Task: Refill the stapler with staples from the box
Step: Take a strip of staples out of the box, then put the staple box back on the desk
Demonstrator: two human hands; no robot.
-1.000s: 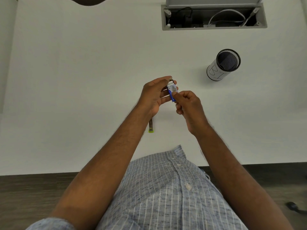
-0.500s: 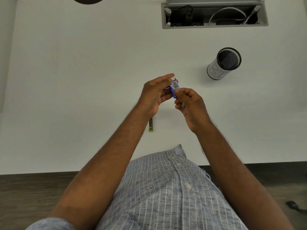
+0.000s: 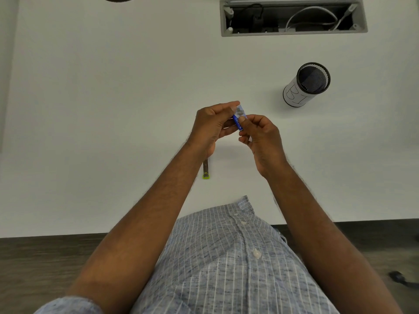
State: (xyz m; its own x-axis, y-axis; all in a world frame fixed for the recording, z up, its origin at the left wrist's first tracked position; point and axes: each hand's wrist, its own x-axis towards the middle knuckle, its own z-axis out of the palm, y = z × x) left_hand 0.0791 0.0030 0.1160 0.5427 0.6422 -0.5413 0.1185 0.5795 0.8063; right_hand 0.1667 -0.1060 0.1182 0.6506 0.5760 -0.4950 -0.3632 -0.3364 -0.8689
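Observation:
I hold a small blue and white staple box [image 3: 238,117] above the white table, between both hands. My left hand [image 3: 212,126] grips it from the left with fingers curled round it. My right hand [image 3: 260,137] pinches the box's near end with thumb and forefinger. On the table under my left wrist lies the stapler [image 3: 206,169], a thin grey bar with a lime-green end; most of it is hidden by my arm.
A black mesh cup [image 3: 306,87] with a white paper label stands at the right. An open grey cable tray [image 3: 292,18] with wires is set into the table at the back. The table's front edge [image 3: 68,235] runs near my body.
Both hands stayed almost in place. The box has turned a little in my fingers, and my right thumb and forefinger have shifted along its near end.

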